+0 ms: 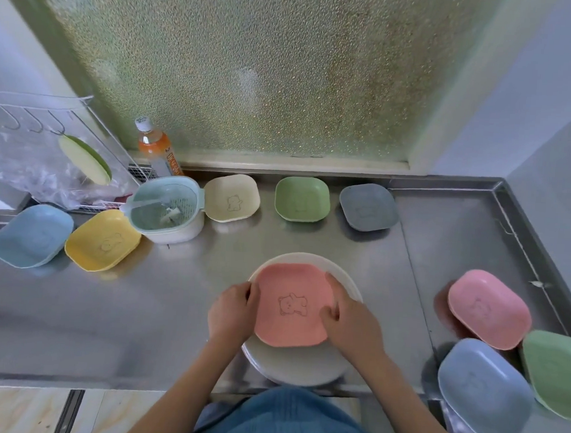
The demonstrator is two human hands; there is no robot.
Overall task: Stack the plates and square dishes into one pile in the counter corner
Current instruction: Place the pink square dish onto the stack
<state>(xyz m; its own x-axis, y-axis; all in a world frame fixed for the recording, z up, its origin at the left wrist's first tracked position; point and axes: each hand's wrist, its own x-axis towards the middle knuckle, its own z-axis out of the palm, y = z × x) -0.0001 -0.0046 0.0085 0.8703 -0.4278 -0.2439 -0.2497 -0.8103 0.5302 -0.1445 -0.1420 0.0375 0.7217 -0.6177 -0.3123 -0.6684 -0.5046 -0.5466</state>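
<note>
A pink square dish with a bear drawing rests on a round white plate near the counter's front edge. My left hand grips the dish's left rim and my right hand grips its right rim. Loose square dishes lie around: cream, green and grey along the back, blue and yellow at the left, pink, blue and green at the right.
A lidded pale green strainer container stands beside the cream dish. An orange drink bottle and a wire rack with a plastic bag sit at the back left. The steel counter's raised corner is at the back right.
</note>
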